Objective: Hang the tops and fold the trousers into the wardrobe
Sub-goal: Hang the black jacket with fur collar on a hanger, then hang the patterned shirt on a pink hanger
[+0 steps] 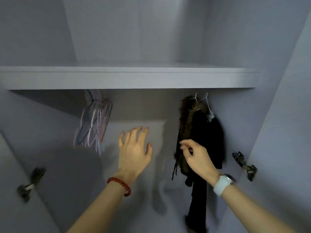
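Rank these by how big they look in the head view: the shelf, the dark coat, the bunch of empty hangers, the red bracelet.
1. Shelf
2. Dark coat
3. Bunch of empty hangers
4. Red bracelet, though it is nearest the camera.

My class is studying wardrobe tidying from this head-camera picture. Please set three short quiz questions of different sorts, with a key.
1. True or false: the left hand grips a hanger.
2. On which side do the empty coloured wire hangers hang: left or right?
3. Which garment is nearest the right hand? A) black fur-trimmed coat B) white shirt C) blue jeans

Key: 1 false, its fingers are spread and hold nothing; 2 left; 3 A.
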